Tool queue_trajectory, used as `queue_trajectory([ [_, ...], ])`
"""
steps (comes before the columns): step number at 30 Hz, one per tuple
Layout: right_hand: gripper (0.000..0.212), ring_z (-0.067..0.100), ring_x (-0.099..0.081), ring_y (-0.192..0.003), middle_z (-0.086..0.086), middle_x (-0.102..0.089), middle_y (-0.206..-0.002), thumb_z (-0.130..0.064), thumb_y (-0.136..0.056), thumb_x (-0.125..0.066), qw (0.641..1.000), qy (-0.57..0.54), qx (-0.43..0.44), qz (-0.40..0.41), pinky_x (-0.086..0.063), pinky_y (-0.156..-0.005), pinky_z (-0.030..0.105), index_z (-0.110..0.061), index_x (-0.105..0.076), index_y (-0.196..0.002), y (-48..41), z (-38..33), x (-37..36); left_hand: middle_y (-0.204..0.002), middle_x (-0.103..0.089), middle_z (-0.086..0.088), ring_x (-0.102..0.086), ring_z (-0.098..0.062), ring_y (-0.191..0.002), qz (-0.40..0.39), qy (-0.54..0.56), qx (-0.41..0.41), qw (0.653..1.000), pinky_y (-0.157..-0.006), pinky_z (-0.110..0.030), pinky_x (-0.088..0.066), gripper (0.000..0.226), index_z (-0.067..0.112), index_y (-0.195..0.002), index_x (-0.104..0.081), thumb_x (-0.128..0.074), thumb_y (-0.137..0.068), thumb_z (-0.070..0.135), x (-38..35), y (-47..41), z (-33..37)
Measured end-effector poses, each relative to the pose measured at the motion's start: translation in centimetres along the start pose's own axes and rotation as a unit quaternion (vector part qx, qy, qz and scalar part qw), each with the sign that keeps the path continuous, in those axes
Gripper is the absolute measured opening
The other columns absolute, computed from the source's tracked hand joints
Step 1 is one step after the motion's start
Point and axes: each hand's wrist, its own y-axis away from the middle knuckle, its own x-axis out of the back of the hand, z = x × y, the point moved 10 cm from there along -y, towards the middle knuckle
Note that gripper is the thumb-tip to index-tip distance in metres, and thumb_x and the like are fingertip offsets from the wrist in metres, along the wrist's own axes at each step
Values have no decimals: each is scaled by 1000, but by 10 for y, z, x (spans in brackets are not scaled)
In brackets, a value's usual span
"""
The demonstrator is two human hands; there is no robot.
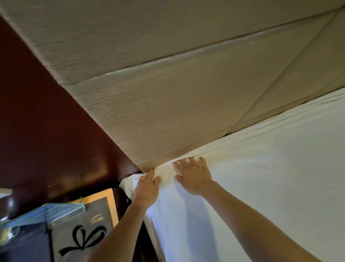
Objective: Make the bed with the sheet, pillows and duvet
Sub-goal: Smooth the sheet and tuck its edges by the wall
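Observation:
A white sheet (278, 170) covers the mattress, which fills the right and lower right of the view. Its top corner meets the beige padded headboard (160, 88). My left hand (147, 188) lies at that corner with straight fingers, pushing the sheet toward the gap by the headboard. Just to the right, my right hand (193, 177) lies flat on the sheet with its fingers spread, pressing the fabric down along the headboard seam. A few folds gather between the two hands. No pillows or duvet are in view.
A dark red-brown wall panel (35, 109) runs left of the headboard. Below it stands a bedside table (108, 198) with a grey card bearing a black bow (84, 237), a clear acrylic stand (58, 212) and a glass (4, 231).

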Motion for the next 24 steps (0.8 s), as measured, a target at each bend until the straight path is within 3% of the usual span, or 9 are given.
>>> queue_trajectory([
  [6,52,21,-5,-147,-5,-12,-159,-45,-101,-21,996,-37,-24,-77,-1,-116,49,-30,-17,-150,-24,3,-6,-146,-41,-14,-38,-32,-133,-33,-42,5,999,-106,-36,-30,47,14,-147,-30,-30,-104,33,2,-5,15],
  [11,54,24,-3,-147,-2,-13,-159,-46,-100,-27,996,-48,-32,-63,-2,-117,46,-29,-18,-150,-32,4,-12,-142,-47,-11,-44,-27,-131,-35,-2,26,999,-107,-32,-34,46,13,-141,-43,-33,-103,37,3,-14,18],
  [15,52,24,-5,-147,-3,-15,-158,-45,-100,-28,996,-57,-26,-55,-2,-117,47,-29,-21,-149,-33,7,-10,-145,-43,-11,-38,-29,-135,-42,-2,18,999,-109,-33,-30,47,15,-143,-39,-34,-102,38,-1,-16,15],
  [18,50,26,-21,-140,1,-31,-151,-42,-97,-25,999,-49,3,15,-12,-115,44,-25,-33,-143,-25,5,-2,-143,-45,-12,-39,-28,-132,5,29,-17,999,-109,-35,-31,46,17,-144,-37,-40,-100,31,3,1,10],
  [20,68,28,-28,-138,3,-37,-149,-45,-85,-8,994,-50,48,85,-17,-113,40,-22,-38,-142,-12,2,2,-144,-44,-6,-38,-23,-133,65,75,-44,994,-111,-32,-29,45,17,-144,-40,-42,-99,19,11,24,7],
  [22,79,30,-27,-141,4,-35,-152,-54,-83,0,984,-64,91,136,-19,-114,40,-21,-40,-143,2,2,1,-146,-43,-2,-37,-18,-136,119,91,-74,986,-113,-27,-25,46,16,-142,-43,-43,-97,10,18,43,4],
  [24,91,28,-20,-145,0,-29,-155,-69,-82,11,981,-64,119,136,-14,-116,43,-25,-38,-145,10,-4,-1,-147,-42,1,-36,-17,-137,129,77,-93,984,-114,-26,-26,49,19,-144,-40,-44,-96,11,15,49,1],
])
